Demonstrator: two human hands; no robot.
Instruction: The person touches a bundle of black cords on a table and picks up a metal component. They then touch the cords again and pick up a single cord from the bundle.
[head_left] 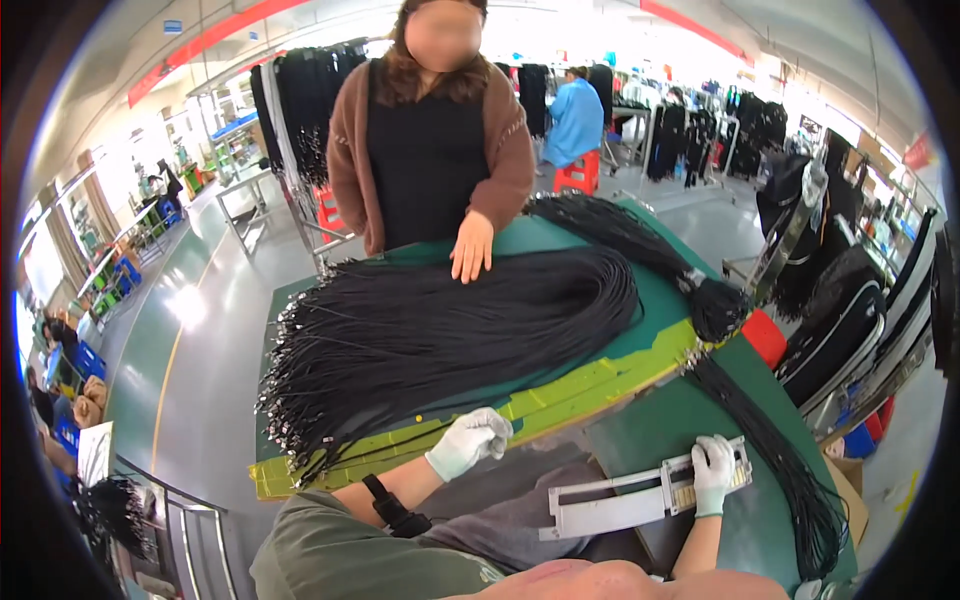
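My left hand (pixel 472 440), in a white glove, is raised near the table's yellow-taped front edge. Its fingers are curled together; what they hold, if anything, I cannot make out. My right hand (pixel 712 468), gloved as well, has its fingers closed over the right end of a long white frame-like fixture (pixel 612 512). That fixture has rectangular openings, and small yellowish pieces sit in a row by my fingers. Ahead of my left hand lies a big looped bundle of black cables (pixel 450 310), its many metal-tipped ends fanned out at the left.
Across the green table (pixel 665 255) a co-worker's hand (pixel 472 245) rests on the cable bundle. Another black bundle (pixel 630 235) lies at the far right, and a thinner one (pixel 770 450) runs down beside my right hand. Racks with hanging cables (pixel 800 290) stand at the right.
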